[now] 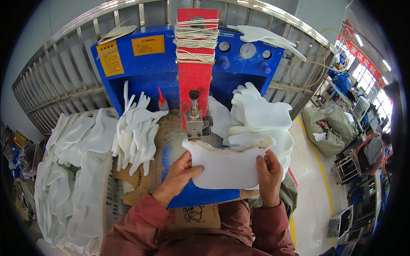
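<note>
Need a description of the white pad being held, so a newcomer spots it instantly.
Start at the blue machine with the cord-wound red column rising at its middle. Just below the metal head at the column's lower end, the white pad spans the left hand and right hand. Unlike the stacked white pieces beyond, its dipped upper edge is ragged and brownish.

A white sheet (pixel 226 168) partly hides both hands (pixel 176 176) (pixel 270 181); the distant person (pixel 373 149) is blurred
</note>
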`<state>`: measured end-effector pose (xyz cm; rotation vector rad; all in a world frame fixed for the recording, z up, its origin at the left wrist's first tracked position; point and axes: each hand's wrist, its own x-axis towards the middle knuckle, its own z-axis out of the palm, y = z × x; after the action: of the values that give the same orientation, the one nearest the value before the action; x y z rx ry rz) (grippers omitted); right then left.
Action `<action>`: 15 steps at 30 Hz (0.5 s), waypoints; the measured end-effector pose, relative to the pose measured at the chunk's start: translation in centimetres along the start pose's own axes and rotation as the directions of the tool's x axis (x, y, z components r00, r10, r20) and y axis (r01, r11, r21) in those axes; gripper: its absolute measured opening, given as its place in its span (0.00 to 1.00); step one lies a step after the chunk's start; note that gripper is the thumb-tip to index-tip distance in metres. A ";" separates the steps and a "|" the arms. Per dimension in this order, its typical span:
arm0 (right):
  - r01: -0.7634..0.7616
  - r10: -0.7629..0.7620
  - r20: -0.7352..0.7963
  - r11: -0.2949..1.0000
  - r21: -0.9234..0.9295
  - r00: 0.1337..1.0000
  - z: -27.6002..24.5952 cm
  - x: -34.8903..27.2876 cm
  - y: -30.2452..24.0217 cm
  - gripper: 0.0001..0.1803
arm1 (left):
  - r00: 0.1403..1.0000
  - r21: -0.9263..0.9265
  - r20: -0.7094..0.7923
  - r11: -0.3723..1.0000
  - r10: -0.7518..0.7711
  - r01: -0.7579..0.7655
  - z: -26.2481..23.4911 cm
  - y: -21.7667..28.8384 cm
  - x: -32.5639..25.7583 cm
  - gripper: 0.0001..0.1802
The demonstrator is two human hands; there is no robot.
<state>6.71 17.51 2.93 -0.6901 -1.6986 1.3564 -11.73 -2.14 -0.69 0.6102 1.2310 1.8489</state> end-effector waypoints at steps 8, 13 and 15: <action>-0.038 0.040 -0.021 0.996 0.080 0.999 -1.3 -0.8 -0.3 0.17 | 0.999 0.029 0.033 0.999 -0.029 0.028 1.0 -0.7 0.1 0.33; -0.033 0.035 -0.032 0.998 0.060 0.999 -1.6 -1.0 -0.2 0.18 | 0.998 0.001 0.054 0.999 -0.039 0.039 1.4 -1.0 0.0 0.32; -0.043 0.047 -0.038 0.995 0.092 0.998 -1.5 -1.0 -0.2 0.18 | 0.999 0.008 0.042 1.000 -0.031 0.031 1.4 -1.1 0.0 0.31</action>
<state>8.55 17.36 2.95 -0.7022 -1.5878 1.4328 -10.29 -1.25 -1.14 0.6278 1.2134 1.7981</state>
